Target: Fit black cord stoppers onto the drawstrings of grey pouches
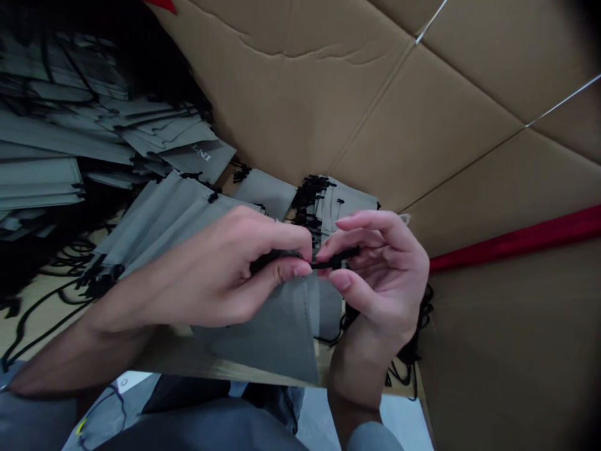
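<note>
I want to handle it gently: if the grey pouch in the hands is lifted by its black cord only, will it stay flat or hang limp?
The grey pouch probably hangs limp: its thin cloth already drapes below both hands. It looks light, since the left hand and right hand carry it by pinching the black cord alone.

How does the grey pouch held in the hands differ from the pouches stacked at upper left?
The held pouch hangs alone below the left hand and right hand, which pinch its black cord. The stacked pouches lie flat, piled, untouched. Both are grey fabric with black cords.
</note>
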The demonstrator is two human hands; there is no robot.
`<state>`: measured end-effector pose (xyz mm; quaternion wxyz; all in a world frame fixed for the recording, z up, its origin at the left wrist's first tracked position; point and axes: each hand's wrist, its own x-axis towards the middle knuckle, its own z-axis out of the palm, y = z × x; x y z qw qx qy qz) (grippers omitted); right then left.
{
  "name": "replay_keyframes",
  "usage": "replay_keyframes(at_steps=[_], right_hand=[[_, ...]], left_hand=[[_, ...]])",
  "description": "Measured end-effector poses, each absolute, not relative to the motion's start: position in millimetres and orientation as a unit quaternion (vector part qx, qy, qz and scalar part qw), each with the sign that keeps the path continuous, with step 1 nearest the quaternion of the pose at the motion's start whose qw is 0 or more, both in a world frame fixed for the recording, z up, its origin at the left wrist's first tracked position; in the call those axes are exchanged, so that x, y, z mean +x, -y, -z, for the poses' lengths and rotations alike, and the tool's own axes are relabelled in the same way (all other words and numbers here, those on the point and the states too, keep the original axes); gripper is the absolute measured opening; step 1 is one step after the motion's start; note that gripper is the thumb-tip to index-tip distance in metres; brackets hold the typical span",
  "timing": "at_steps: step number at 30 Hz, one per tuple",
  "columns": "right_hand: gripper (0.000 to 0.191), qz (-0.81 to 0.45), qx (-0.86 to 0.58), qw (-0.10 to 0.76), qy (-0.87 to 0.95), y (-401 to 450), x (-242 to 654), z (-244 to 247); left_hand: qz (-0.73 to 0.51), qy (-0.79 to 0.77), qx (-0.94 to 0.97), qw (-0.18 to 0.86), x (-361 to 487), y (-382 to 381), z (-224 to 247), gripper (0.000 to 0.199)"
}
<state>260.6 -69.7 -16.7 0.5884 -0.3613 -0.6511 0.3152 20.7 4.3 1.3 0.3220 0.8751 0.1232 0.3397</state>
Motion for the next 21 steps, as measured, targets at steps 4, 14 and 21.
replay_keyframes(at_steps=[4,14,21], right_hand=[[0.044,-0.261,-0.402,0.586,0.653,79.7,260.1,10.4],[0.016,-0.211,-0.437,0.605,0.631,75.6,261.0,10.1],[0.031,-0.223,-0.442,0.588,0.639,76.9,260.3,9.9]], left_hand=[[-0.33,-0.139,0.877,0.321,20.5,-6.1,0.0,0.029],[-0.343,-0.145,0.869,0.328,13.6,-13.6,0.5,0.024],[-0.355,-0.155,0.871,0.302,10.9,-14.0,-0.4,0.023]])
